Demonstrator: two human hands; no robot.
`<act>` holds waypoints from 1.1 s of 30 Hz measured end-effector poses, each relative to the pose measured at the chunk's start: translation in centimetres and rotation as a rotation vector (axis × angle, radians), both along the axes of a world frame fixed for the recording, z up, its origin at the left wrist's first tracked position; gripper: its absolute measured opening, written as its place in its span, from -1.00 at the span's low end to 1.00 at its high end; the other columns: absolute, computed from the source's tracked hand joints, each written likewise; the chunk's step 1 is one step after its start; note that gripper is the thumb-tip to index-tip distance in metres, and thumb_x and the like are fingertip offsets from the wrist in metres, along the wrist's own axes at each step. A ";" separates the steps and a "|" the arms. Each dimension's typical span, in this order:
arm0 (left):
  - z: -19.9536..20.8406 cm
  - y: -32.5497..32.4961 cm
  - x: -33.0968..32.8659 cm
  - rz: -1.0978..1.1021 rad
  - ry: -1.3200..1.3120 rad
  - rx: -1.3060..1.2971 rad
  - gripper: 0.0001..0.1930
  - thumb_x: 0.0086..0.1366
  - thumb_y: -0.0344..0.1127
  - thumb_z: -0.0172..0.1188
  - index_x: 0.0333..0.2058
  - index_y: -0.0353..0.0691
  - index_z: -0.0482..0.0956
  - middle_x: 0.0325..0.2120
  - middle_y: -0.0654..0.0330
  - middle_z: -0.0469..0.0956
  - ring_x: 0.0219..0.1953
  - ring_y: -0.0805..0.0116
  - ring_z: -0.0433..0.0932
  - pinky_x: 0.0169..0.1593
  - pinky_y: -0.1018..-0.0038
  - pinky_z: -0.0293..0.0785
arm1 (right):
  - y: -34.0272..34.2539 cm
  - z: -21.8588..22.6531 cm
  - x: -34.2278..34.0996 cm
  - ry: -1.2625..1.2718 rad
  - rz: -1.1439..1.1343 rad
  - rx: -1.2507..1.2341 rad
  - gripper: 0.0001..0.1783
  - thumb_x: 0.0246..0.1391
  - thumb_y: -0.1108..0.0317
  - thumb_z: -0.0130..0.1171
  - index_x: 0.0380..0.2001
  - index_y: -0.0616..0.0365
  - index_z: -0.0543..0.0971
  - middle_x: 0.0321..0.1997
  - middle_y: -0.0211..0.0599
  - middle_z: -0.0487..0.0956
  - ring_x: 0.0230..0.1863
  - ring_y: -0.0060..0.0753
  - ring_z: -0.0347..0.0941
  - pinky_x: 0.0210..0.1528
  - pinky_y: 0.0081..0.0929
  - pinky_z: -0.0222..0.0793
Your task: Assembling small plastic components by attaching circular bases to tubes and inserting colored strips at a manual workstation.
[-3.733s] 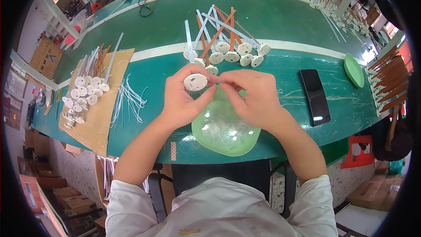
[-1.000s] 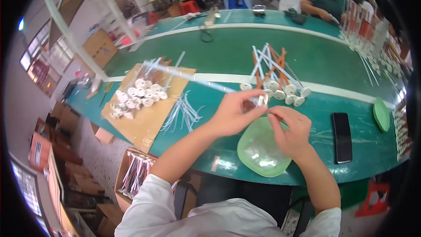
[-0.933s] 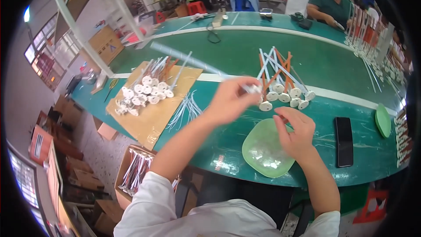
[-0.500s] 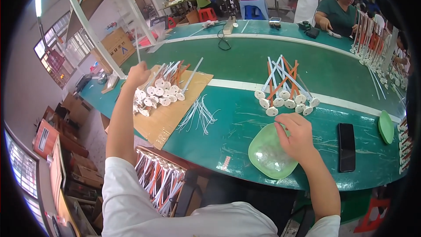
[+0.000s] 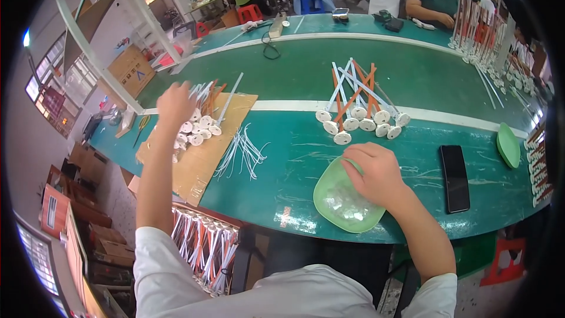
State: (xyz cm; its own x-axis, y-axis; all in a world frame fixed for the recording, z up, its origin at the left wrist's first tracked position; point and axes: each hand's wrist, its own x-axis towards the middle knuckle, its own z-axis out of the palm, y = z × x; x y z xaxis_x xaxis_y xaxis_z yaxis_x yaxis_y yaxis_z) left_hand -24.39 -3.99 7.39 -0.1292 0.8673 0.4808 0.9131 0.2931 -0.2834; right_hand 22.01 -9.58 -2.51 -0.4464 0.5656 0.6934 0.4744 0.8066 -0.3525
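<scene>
My left hand [image 5: 176,105] is at the far left part of a pile of white discs with strip stems [image 5: 197,132] on a cardboard sheet [image 5: 235,115]. Its fingers are smeared and partly turned away, so whether they grip a stem is hidden. My right hand [image 5: 375,171] hovers at the far right rim of a green dish [image 5: 329,212] holding small clear bits. Its fingers are bent together with the thumb close to them; anything pinched there is too small to make out. Just beyond stands a cluster of discs with crossed blue-white and orange stems [image 5: 356,97].
Thin white strips [image 5: 242,153] lie beside the cardboard. A black phone [image 5: 454,179] and a second green dish [image 5: 508,146] are on the right. Below the table edge, a box holds many stemmed pieces [image 5: 206,247]. Across the table sits a co-worker [image 5: 432,0].
The view has shifted, moving the table leftward in the picture. My left hand has come in over the pile, and the pale strip standing up from it no longer shows. My right hand stays by the dish.
</scene>
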 end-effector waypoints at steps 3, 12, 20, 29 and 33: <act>-1.8 1.3 7.0 -0.274 -0.055 0.129 -0.76 0.23 -0.15 0.27 -0.25 -0.16 0.55 -0.31 0.00 0.57 -0.23 -0.07 0.61 -0.19 0.06 0.55 | 0.1 -0.1 -0.3 -0.004 -0.027 0.013 -0.86 -0.05 0.46 0.38 -0.38 0.19 0.62 -0.31 -0.25 0.67 -0.31 -0.16 0.60 -0.29 -0.28 0.53; -10.3 5.2 21.2 -1.029 -0.438 -0.236 -0.55 0.17 -0.45 0.24 0.07 -0.09 0.54 -0.02 -0.02 0.49 -0.01 -0.04 0.52 0.08 0.15 0.49 | 0.3 -0.2 0.3 -0.027 -0.039 0.014 -0.86 -0.10 0.44 0.42 -0.50 0.17 0.61 -0.42 -0.30 0.64 -0.41 -0.19 0.58 -0.41 -0.32 0.49; -11.4 5.4 22.5 -1.003 -0.624 -0.394 -0.60 0.16 -0.59 0.20 0.00 -0.15 0.60 -0.12 0.01 0.60 -0.13 0.10 0.62 0.02 0.26 0.55 | 0.1 -0.1 0.2 -0.061 -0.045 0.039 -0.85 -0.11 0.45 0.43 -0.53 0.16 0.60 -0.45 -0.33 0.62 -0.44 -0.22 0.56 -0.43 -0.33 0.48; -9.0 -1.1 24.9 -1.069 -0.848 0.139 -0.70 0.11 -0.45 0.43 -0.16 -0.30 0.64 -0.32 0.03 0.69 -0.36 0.17 0.70 -0.31 0.38 0.59 | 0.1 0.0 -0.3 0.146 -0.118 0.064 -0.76 -0.10 0.51 0.43 -0.30 0.21 0.63 -0.28 -0.24 0.67 -0.38 -0.29 0.61 -0.40 -0.43 0.53; -10.1 -2.7 26.1 -1.161 -1.005 0.051 -0.71 0.04 -0.47 0.45 -0.21 -0.30 0.68 -0.31 0.07 0.71 -0.36 0.26 0.70 -0.24 0.47 0.61 | 0.2 0.0 -0.9 0.210 -0.112 0.031 -0.71 -0.09 0.50 0.45 -0.23 0.22 0.65 -0.24 -0.21 0.68 -0.35 -0.34 0.64 -0.40 -0.50 0.55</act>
State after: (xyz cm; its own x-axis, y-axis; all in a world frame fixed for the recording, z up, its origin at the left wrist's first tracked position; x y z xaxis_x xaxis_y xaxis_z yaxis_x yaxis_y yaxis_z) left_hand 1.74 -6.72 -2.69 0.3063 0.7022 0.6427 0.4397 -0.7032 0.5588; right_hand 21.10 -9.39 -2.49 -0.2263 0.5801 0.7825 0.4805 0.7653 -0.4284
